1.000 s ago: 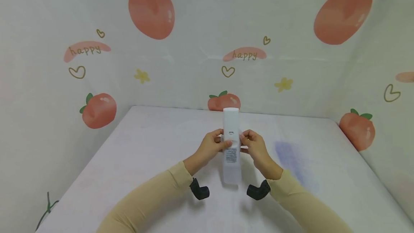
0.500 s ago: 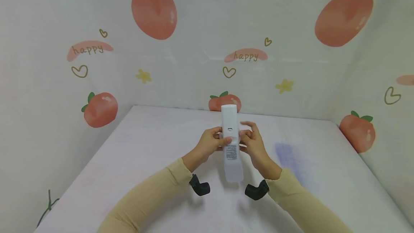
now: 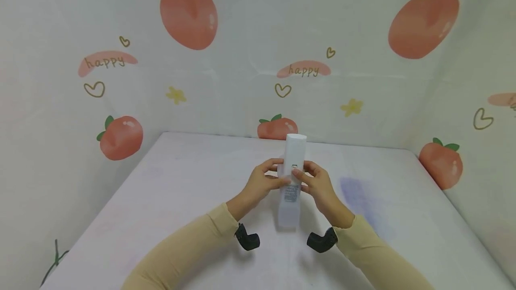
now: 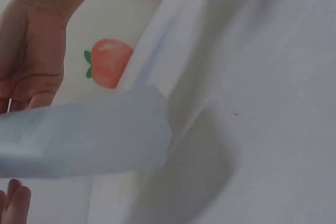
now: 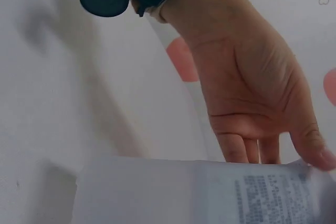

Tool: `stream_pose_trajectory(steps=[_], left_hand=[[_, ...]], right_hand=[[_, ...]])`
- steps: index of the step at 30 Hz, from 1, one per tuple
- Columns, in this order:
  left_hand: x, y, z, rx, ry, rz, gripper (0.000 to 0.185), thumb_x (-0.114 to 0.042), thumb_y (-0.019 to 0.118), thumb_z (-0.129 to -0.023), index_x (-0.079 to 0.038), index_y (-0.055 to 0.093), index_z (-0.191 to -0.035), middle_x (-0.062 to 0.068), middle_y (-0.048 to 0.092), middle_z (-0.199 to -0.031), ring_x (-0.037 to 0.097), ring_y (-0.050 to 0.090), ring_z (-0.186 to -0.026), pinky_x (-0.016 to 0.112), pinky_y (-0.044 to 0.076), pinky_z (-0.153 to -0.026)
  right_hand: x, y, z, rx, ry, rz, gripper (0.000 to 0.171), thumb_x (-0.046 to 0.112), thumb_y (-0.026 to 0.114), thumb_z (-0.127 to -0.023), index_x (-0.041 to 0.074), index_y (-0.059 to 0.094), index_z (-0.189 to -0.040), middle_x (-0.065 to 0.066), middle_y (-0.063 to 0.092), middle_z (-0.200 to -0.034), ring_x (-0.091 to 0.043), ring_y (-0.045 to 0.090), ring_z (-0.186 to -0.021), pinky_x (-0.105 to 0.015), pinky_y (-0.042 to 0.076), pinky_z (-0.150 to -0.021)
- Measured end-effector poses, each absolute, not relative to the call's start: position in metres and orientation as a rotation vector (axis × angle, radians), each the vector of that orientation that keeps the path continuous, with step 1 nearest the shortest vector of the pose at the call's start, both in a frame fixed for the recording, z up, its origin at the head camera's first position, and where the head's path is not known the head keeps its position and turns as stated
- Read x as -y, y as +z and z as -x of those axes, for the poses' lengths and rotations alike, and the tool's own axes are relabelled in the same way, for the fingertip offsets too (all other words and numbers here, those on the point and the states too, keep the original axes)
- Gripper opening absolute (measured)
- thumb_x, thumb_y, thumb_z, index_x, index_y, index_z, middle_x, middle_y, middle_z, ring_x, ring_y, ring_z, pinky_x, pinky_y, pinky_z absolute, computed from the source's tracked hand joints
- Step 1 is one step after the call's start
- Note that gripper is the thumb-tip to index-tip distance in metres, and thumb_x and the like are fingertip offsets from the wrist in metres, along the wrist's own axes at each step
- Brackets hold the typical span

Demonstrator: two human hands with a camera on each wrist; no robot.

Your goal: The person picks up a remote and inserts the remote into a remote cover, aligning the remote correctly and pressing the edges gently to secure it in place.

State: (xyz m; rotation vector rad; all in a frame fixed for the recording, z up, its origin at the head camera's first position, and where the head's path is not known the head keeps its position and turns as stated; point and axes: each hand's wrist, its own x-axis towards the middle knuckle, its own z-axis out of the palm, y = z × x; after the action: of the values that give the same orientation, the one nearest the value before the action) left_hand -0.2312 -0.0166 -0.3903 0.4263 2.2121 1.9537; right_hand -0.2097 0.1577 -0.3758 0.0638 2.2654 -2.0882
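Head view: a long, slim, white plastic-looking device [image 3: 296,152] with a small port [image 3: 294,166], a printed label [image 3: 290,194] and a frosted lower section is standing between a person's hands, over the white desk [image 3: 201,160]. The left grip [image 3: 260,181] is holding its left edge, thumb lying across the front; the right grip [image 3: 321,185] is pinching its right edge, thumb pressing just below the port. Its lower end is extending below both.

The white device [image 3: 296,149] bears grey print [image 3: 291,194]; sleeves [image 3: 183,245] are beige, the tabletop [image 3: 193,160] whitish; red peaches [image 3: 188,19] pattern the backdrop [image 3: 246,17].
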Motion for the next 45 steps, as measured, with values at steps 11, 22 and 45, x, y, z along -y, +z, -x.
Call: stream_pose_trajectory(steps=[11, 22, 45], left_hand=[[0.016, -0.391, 0.232, -2.163, 2.163, -0.390, 0.020, -0.006, 0.070, -0.088, 0.001, 0.062, -0.105, 0.012, 0.063, -0.093, 0.013, 0.066, -0.072, 0.035, 0.060, -0.071], [0.011, -0.395, 0.234, -2.095, 2.046, -0.305, 0.022, -0.005, 0.065, -0.091, 0.013, 0.066, -0.104, 0.017, 0.070, -0.090, 0.009, 0.064, -0.067, 0.030, 0.059, -0.072], [0.004, -0.390, 0.232, -2.114, 2.135, -0.189, 0.018, -0.008, 0.066, -0.091, 0.006, 0.062, -0.102, 0.006, 0.061, -0.090, 0.011, 0.062, -0.080, 0.035, 0.057, -0.082]], right_hand=[[-0.160, -0.376, 0.210, -2.285, -2.090, -0.080, 0.043, 0.016, 0.062, -0.096, -0.004, 0.050, -0.131, -0.018, 0.053, -0.126, -0.012, 0.058, -0.095, -0.044, 0.053, -0.093], [-0.165, -0.380, 0.210, -2.320, -2.054, -0.063, 0.044, 0.017, 0.062, -0.096, -0.005, 0.050, -0.132, -0.019, 0.052, -0.128, -0.014, 0.057, -0.099, -0.042, 0.053, -0.093], [-0.160, -0.387, 0.200, -2.253, -2.029, -0.040, 0.043, 0.016, 0.057, -0.098, -0.007, 0.047, -0.133, -0.022, 0.052, -0.126, -0.014, 0.061, -0.092, -0.043, 0.056, -0.087]])
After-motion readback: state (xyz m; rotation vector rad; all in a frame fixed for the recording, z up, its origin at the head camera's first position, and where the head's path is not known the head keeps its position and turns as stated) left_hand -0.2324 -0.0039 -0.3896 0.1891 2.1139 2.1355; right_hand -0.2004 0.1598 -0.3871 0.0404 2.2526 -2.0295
